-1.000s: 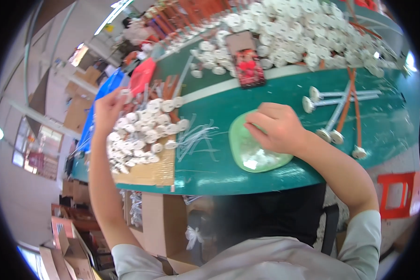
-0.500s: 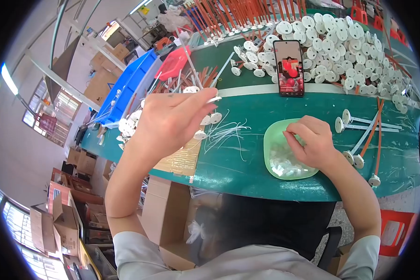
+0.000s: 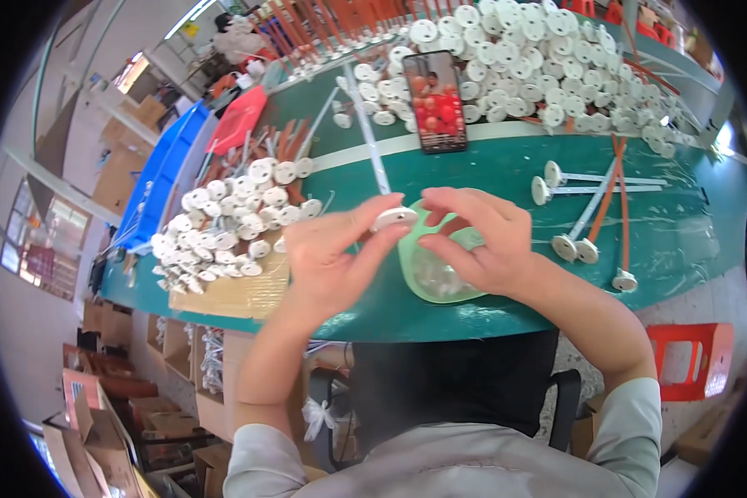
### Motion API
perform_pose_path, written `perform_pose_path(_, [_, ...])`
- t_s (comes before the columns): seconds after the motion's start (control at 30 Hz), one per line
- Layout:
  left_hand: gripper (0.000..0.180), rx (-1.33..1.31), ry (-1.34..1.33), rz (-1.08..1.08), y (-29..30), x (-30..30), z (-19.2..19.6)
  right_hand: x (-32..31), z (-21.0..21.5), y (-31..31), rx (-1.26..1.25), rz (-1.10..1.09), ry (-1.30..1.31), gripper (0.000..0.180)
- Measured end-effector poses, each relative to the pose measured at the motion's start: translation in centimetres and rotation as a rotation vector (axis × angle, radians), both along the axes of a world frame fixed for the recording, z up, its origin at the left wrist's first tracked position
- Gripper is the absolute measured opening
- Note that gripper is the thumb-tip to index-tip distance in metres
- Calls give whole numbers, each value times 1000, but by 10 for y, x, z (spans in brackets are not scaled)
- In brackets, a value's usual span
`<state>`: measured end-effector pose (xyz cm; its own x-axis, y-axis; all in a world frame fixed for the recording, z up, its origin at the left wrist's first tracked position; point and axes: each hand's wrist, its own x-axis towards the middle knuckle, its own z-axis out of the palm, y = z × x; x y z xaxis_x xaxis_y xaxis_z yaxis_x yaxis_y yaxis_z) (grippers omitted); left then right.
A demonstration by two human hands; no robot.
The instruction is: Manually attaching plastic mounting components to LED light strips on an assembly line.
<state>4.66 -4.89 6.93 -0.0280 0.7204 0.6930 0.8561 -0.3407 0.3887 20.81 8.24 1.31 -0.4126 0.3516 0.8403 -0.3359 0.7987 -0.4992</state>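
My left hand [image 3: 328, 261] pinches a round white disc [image 3: 394, 218] between thumb and fingers. From this disc a grey flat strip [image 3: 367, 137] rises away toward the back of the table. Close on its right is my right hand [image 3: 485, 241], fingers curled and thumb apart from them; I see nothing between them. Beneath the right hand stands a light green bowl [image 3: 419, 278] with small clear pieces in it, partly covered by the fingers. To the left, a heap of white discs on stems [image 3: 224, 224] lies partly on a cardboard sheet [image 3: 241, 295].
A phone [image 3: 436, 104] stands upright before a large pile of white discs [image 3: 539, 66]. Several disc-ended strips [image 3: 606, 187] lie at the right. Blue [image 3: 162, 183] and red [image 3: 239, 116] bins are at the left, a red stool [image 3: 689, 361] at the lower right.
My left hand has come down and right with the disc. My right hand has lifted from the bowl toward it, thumb and fingers parting. The view has swung right, and the phone's picture differs.
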Motion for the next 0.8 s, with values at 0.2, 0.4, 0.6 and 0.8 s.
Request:
perform_pose_path(0.2, [35, 42, -325, -202, 20, 7, -56, 3, -4, 17, 162, -55, 57, 34])
perform_pose_path(0.4, [37, 164, -109, -78, 19, 7, -59, 2, -5, 9, 112, -13, 12, 29])
perform_pose_path(0.6, [38, 227, 5, 27, 20, 7, -63, 3, -6, 4, 106, -51, -71, 27])
perform_pose_path(0.8, [38, 243, 50, 24, 17, 8, -62, 5, -4, -1, 109, -83, -109, 27])
